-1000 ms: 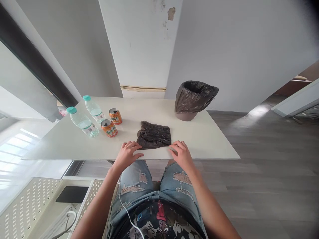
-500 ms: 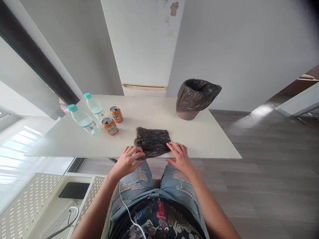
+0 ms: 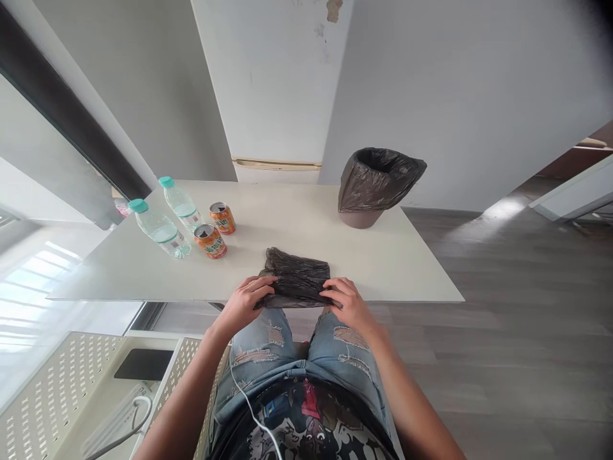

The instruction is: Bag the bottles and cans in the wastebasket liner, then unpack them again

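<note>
Both hands are being closed on the folded black bag (image 3: pixel 297 281) at the near edge of the counter (image 3: pixel 412 268), low in the middle of the frame: the left hand (image 3: pixel 244 300) is being wrapped around the bag's left end, and the right hand (image 3: pixel 348 300) is being pinched onto its right end. A second ago the hands were being laid flat on the counter on either side of the bag; half a second ago the fingers were being spread over its near corners. Now the bag is being gathered and drawn toward the counter's edge, its near side being lifted slightly over the lap, which suggests that the flattening is being left off and a pick-up or further fold is being started.

Further up, at the left of the frame, two orange cans (image 3: pixel 209 241) and two clear water bottles (image 3: pixel 158 227) are being left untouched, well apart from the hands. At the upper right of the counter, a bin lined with a black bag (image 3: pixel 376 185) is being left standing alone.
</note>
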Available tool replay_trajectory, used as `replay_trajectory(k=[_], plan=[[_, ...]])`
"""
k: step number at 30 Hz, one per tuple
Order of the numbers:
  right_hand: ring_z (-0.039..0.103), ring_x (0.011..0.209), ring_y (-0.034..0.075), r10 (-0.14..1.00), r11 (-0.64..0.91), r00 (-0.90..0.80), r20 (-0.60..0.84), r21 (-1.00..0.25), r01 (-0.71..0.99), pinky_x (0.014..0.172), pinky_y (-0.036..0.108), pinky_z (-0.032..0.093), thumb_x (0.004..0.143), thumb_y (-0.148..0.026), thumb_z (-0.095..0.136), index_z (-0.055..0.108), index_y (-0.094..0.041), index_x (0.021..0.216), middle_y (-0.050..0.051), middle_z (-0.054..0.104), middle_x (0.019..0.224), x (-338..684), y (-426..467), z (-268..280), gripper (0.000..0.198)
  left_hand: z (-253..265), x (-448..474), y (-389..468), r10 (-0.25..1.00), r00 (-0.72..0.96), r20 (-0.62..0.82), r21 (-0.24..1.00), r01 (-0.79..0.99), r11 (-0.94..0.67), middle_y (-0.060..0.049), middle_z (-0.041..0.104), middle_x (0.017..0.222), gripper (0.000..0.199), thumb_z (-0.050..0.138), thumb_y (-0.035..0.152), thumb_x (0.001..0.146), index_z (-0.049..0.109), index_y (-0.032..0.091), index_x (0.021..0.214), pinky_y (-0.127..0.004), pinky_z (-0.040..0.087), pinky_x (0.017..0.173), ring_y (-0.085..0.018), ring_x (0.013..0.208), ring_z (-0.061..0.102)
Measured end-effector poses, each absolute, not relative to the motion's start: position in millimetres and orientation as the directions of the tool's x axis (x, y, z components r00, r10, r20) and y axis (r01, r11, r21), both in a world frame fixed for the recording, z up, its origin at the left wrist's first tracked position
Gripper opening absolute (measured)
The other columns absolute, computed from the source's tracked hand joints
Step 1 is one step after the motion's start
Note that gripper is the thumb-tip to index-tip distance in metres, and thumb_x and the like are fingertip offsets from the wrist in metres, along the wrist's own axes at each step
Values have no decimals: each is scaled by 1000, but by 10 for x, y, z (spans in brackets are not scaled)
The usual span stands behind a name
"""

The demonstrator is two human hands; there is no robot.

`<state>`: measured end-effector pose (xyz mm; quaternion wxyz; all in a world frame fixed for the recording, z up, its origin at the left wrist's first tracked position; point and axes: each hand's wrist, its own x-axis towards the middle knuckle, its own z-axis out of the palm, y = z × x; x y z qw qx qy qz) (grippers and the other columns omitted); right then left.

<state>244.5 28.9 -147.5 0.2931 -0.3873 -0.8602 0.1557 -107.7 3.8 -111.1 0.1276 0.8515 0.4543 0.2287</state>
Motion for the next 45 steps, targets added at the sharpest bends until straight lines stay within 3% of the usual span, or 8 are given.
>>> replay_trajectory(k=[7, 13, 18, 27, 31, 34, 38, 45], plan=[[72, 108, 29, 901, 429, -291, 321, -749, 504, 97, 47, 60, 103, -39, 57, 75, -25, 106, 10, 78, 115, 2231, 415, -1296, 23, -1036, -962, 400, 986, 95, 137, 699, 696, -164, -1, 78, 89, 21, 56, 39, 99, 70, 25, 106, -30, 54, 77, -21, 81, 73], [70, 71, 25, 974, 207, -36, 223, -821, 532, 68, 37, 58, 101, -54, 53, 72, -22, 106, 8, 75, 82, 2017, 615, -1294, 37, -1043, -801, 791, 978, -119, 174, 656, 755, -24, -5, 75, 82, 22, 59, 43, 98, 68, 23, 94, -33, 50, 73, -26, 81, 72], [72, 86, 29, 964, 184, 46, 263, -779, 600, 73, 40, 60, 102, -49, 48, 64, -19, 128, 17, 73, 110, 1892, 767, -1382, 42, -1091, -670, 994, 964, -192, 182, 594, 803, 48, -6, 75, 87, 16, 62, 39, 98, 66, 26, 107, -36, 53, 78, -29, 88, 74], [67, 101, 30, 954, 227, -11, 301, -696, 681, 86, 43, 59, 101, -32, 45, 64, -20, 126, 17, 62, 120, 1814, 747, -1377, 33, -1074, -718, 784, 891, -87, 446, 481, 863, -156, -16, 65, 132, 40, 54, 31, 102, 55, 22, 140, -50, 49, 112, -33, 126, 63], [62, 119, 33, 913, 289, -14, 409, -619, 731, 100, 48, 56, 103, -33, 45, 62, -20, 135, 19, 58, 128, 1800, 726, -1304, 39, -944, -525, 611, 861, 301, 411, 293, 850, -437, -17, 53, 158, 48, 47, 44, 107, 51, 19, 148, -51, 38, 125, -34, 148, 48], [51, 140, 34, 855, 461, -252, 453, -441, 770, 119, 52, 44, 106, -36, 43, 61, -19, 143, 19, 54, 147, 1796, 754, -1193, 45, -1033, -363, 592, 808, 516, 285, 206, 790, -578, -20, 44, 167, 68, 49, 56, 105, 42, 14, 159, -55, 27, 132, -36, 158, 37], [27, 162, 33, 718, 696, -650, 248, -270, 666, 133, 56, 23, 109, -49, 40, 39, -20, 166, 11, 32, 175, 1797, 839, -1152, 64, -1285, -339, 645, 825, 535, 180, 185, 806, -563, -25, 45, 166, 71, 44, 50, 107, 38, 6, 162, -56, 28, 131, -38, 159, 37], [17, 167, 27, 725, 670, -687, 47, -280, 688, 136, 56, 14, 110, -63, 27, 15, -22, 174, 6, 18, 179, 1821, 894, -1322, 77, -1473, -548, 571, 842, 500, 201, 185, 825, -534, -21, 34, 173, 81, 39, 60, 107, 28, 9, 168, -57, 29, 130, -37, 163, 29]])
